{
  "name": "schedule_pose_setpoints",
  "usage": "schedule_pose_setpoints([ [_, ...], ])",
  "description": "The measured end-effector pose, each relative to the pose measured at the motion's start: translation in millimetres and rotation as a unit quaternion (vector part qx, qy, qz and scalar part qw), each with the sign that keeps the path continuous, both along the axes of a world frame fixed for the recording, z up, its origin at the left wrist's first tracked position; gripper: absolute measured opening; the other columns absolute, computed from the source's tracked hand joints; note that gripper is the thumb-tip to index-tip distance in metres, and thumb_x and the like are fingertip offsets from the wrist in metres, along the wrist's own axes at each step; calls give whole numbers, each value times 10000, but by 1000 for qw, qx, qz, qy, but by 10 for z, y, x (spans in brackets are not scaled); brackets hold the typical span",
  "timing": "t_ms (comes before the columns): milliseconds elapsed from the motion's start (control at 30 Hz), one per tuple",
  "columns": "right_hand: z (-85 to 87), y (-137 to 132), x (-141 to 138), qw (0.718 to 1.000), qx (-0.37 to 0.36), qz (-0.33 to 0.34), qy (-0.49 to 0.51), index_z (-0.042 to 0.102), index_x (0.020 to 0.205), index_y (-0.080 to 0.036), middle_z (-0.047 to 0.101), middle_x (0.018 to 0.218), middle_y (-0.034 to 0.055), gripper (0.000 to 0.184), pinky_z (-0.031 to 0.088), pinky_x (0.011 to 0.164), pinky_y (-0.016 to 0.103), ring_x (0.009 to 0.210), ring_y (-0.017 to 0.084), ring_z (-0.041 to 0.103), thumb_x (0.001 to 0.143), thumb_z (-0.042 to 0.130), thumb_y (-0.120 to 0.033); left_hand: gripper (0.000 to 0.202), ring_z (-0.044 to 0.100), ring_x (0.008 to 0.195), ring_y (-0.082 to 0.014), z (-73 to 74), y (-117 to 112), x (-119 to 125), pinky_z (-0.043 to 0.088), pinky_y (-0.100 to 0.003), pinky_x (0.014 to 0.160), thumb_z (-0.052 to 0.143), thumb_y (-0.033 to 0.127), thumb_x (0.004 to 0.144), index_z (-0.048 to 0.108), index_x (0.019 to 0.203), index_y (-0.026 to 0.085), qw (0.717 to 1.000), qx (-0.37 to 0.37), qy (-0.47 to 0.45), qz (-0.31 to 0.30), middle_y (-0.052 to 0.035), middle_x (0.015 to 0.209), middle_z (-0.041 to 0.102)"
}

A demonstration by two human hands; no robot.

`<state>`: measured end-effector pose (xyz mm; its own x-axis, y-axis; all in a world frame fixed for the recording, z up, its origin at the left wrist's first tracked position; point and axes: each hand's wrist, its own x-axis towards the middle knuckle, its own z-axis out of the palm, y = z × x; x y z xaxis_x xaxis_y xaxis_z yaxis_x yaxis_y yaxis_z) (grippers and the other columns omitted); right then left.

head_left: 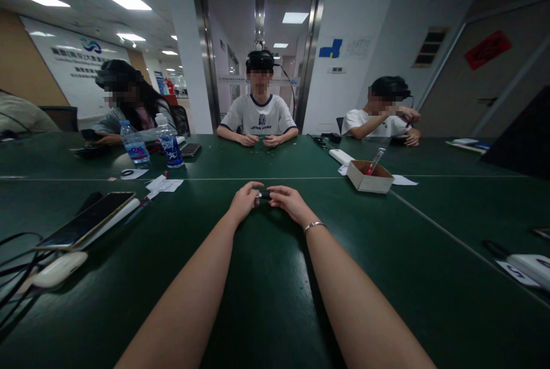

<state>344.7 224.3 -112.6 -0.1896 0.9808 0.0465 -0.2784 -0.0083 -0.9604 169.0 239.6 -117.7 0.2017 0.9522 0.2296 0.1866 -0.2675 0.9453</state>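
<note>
Both my forearms stretch out over the dark green table (275,300). My left hand (244,201) and my right hand (289,201) meet at the middle of the table, fingers curled together round a small dark object (264,195) held between them. Each hand pinches one end of it. The object is too small to name. A thin bracelet (314,225) sits on my right wrist.
A phone (88,221) lies at the left beside a white device (58,270) with cables. Two water bottles (168,141) stand further back left. A small cardboard box (369,177) with a red pen stands at the right. Three people sit across the table.
</note>
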Motion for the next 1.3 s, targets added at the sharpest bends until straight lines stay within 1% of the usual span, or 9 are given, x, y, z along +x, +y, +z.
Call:
schedule_pose_setpoints([
  [367, -19, 24, 3, 1000, -4, -6, 1, 706, 906, -126, 671, 769, 37, 192, 553, 567, 160, 585, 88, 625, 728, 731, -59, 358, 457, 492, -108, -27, 28, -15, 348, -217, 489, 428, 421, 851, 634, 1007, 174, 1000, 4, 9, 1, 10, 598, 536],
  [467, -21, 22, 3, 1000, -3, -6, 2, 704, 914, -125, 673, 770, 40, 198, 553, 573, 160, 591, 91, 627, 729, 729, -58, 306, 475, 526, -99, -27, 27, -19, 372, -212, 511, 482, 337, 814, 626, 1041, 189, 1000, 13, 9, 8, 3, 710, 582],
  [600, -17, 18, 3, 1000, -2, -5, 2, 703, 915, -118, 673, 763, 38, 184, 550, 573, 153, 585, 87, 627, 744, 700, -51, 318, 464, 516, -112, -30, 25, -22, 356, -216, 497, 445, 382, 850, 630, 1010, 178, 1000, 11, 11, -9, 10, 613, 536],
  [733, -13, 14, 6, 1000, -3, -6, 3, 704, 919, -122, 674, 762, 35, 187, 552, 573, 148, 585, 85, 628, 750, 691, -44, 300, 483, 547, -105, -37, 19, -21, 383, -214, 526, 469, 325, 829, 617, 1055, 194, 1000, 17, 18, 3, 2, 708, 580],
  [833, -16, 12, 8, 1000, 0, -6, 3, 706, 919, -126, 678, 774, 37, 194, 556, 578, 152, 592, 88, 631, 742, 702, -46, 331, 483, 542, -112, -44, 18, -19, 379, -211, 521, 487, 307, 818, 587, 1114, 198, 1000, 20, 17, 5, 14, 654, 561],
  [933, -25, 17, 10, 1000, 4, -3, 5, 704, 923, -124, 677, 776, 37, 198, 557, 583, 153, 601, 89, 633, 736, 715, -59, 329, 478, 525, -112, -46, 22, -18, 379, -214, 513, 471, 349, 837, 592, 1099, 190, 1000, 16, 17, 0, 13, 639, 554],
  [1067, -37, 37, 10, 1000, -1, -5, 1, 698, 934, -119, 675, 777, 39, 215, 551, 578, 150, 594, 87, 630, 726, 733, -74, 314, 474, 536, -98, -39, 23, -17, 378, -210, 516, 465, 273, 808, 606, 1075, 186, 999, 36, 23, 11, 3, 725, 579],
  [1200, -42, 46, 11, 1000, 0, -4, 2, 697, 936, -118, 676, 783, 41, 209, 551, 590, 157, 597, 89, 631, 735, 717, -67, 320, 454, 494, -107, -42, 21, -16, 339, -210, 478, 458, 368, 843, 609, 1050, 176, 999, 27, 21, 5, 24, 590, 529],
  [1300, -39, 40, 11, 1000, 0, -3, 3, 700, 932, -119, 674, 777, 44, 200, 552, 596, 162, 601, 93, 632, 743, 701, -53, 316, 468, 500, -101, -44, 22, -18, 364, -213, 495, 452, 373, 847, 613, 1042, 184, 999, 24, 23, 6, 16, 650, 561],
])
